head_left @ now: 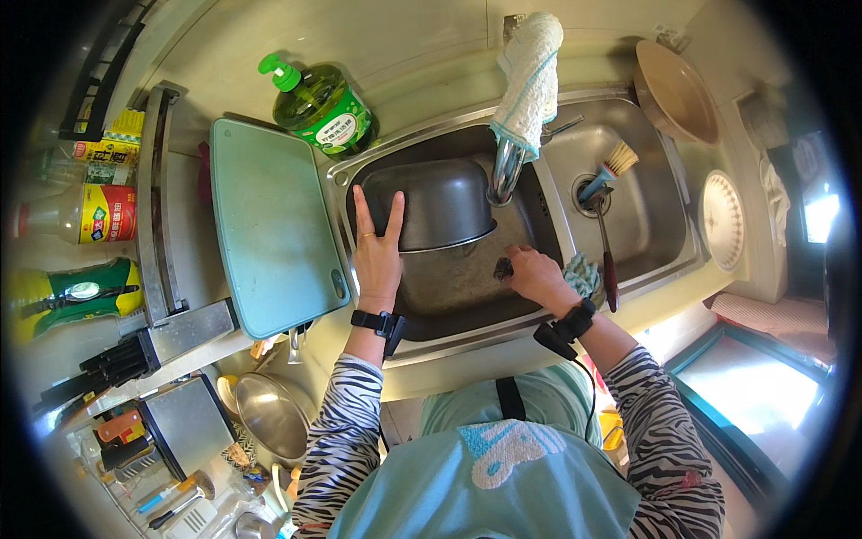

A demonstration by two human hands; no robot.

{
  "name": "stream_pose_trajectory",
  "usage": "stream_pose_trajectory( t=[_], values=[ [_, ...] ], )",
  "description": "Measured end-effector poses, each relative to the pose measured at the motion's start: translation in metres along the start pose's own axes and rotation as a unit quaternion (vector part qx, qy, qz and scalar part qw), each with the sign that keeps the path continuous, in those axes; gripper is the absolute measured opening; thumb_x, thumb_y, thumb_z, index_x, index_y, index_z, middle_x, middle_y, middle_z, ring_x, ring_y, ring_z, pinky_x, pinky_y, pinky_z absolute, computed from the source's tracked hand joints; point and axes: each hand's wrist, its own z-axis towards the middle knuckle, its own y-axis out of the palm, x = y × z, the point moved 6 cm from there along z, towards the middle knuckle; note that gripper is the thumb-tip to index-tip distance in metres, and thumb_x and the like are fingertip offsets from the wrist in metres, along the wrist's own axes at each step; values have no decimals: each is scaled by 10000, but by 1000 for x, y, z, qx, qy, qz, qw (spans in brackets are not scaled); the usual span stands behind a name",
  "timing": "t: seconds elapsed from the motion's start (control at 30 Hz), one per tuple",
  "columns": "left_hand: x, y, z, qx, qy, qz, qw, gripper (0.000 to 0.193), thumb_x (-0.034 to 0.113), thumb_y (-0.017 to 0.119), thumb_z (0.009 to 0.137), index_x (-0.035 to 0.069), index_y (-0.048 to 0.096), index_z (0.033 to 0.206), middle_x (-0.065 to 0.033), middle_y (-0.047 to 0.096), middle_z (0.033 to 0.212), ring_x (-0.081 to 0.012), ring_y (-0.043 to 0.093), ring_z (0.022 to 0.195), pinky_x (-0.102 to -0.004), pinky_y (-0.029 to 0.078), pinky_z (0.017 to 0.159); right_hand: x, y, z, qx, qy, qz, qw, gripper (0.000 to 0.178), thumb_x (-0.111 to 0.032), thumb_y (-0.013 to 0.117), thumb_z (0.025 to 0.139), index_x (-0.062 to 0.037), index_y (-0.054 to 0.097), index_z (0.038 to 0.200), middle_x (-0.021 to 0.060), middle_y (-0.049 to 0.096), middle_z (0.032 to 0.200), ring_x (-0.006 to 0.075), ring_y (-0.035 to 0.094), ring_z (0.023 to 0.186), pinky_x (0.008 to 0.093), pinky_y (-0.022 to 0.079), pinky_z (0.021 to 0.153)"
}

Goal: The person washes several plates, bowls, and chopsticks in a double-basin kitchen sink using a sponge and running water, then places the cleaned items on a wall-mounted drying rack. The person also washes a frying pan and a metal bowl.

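Observation:
A dark grey metal pot [444, 202] lies tipped over in the left basin [476, 301], its pale rim facing me. Two fingers of my left hand [379, 260] stretch out in a V across the pot's left end; the other fingers are hidden. Close to the rim, my right hand [539, 277] is closed around a small dark scouring pad [503, 269], apart from the pot. A chrome faucet [507, 171], its top wrapped in a white towel [530, 76], hangs over the basin. Beside my right wrist, a bluish cloth [582, 275] lies on the divider.
A brush [609, 171] and a dark-handled utensil [607, 242] lie in the right basin. Left of the sink are a teal cutting board [274, 220] and a green pump bottle [323, 108]. A beige bowl [673, 90] and a white strainer-like dish [721, 220] stand at right.

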Motion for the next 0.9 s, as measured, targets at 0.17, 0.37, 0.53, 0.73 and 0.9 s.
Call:
stream_pose_trajectory(
  t=[0.17, 0.37, 0.53, 0.73, 0.9],
  values=[
    [-17, 3, 1, -4, -113, -127, 986, 876, -155, 502, 710, 275, 307, 1447, -228, 248, 1488, -443, 575, 1031, -427, 537, 708, 20, -17, 10, 37, 23, 92, 995, 443, -245, 675, 779, -39, 561, 1154, 200, 632, 1001, 400, 625, 919, 450, 515, 802],
    [-57, 42, -25, -102, -323, -386, 858, 889, -137, 446, 724, 237, 199, 1492, -253, 431, 1380, -393, 532, 1157, -372, 452, 929, 31, -48, 12, 180, -11, 152, 972, 379, -205, 657, 798, -44, 595, 1136, 221, 607, 1038, 384, 596, 966, 439, 481, 832],
    [-57, 49, -46, -59, -328, -391, 858, 889, -150, 435, 708, 170, 173, 1495, -234, 389, 1423, -387, 475, 1228, -358, 381, 1022, 15, -13, 35, 105, -31, -10, 994, 298, -151, 652, 773, -88, 637, 1064, 191, 581, 1055, 371, 563, 1026, 441, 507, 819],
    [-57, 47, -53, -36, -318, -375, 870, 897, -166, 431, 691, 141, 167, 1492, -237, 339, 1451, -393, 393, 1294, -364, 337, 1064, 26, -31, 48, 139, -50, 20, 989, 348, -134, 663, 761, -82, 618, 1102, 198, 596, 1047, 343, 606, 972, 432, 512, 820],
    [-58, 49, -60, -1, -321, -384, 865, 893, -167, 422, 698, 144, 160, 1494, -220, 333, 1463, -377, 361, 1326, -374, 298, 1092, 63, -89, 63, 120, 69, 258, 956, 509, -173, 696, 778, -78, 532, 1250, 228, 580, 1201, 308, 632, 1011, 419, 502, 851]
  ],
)
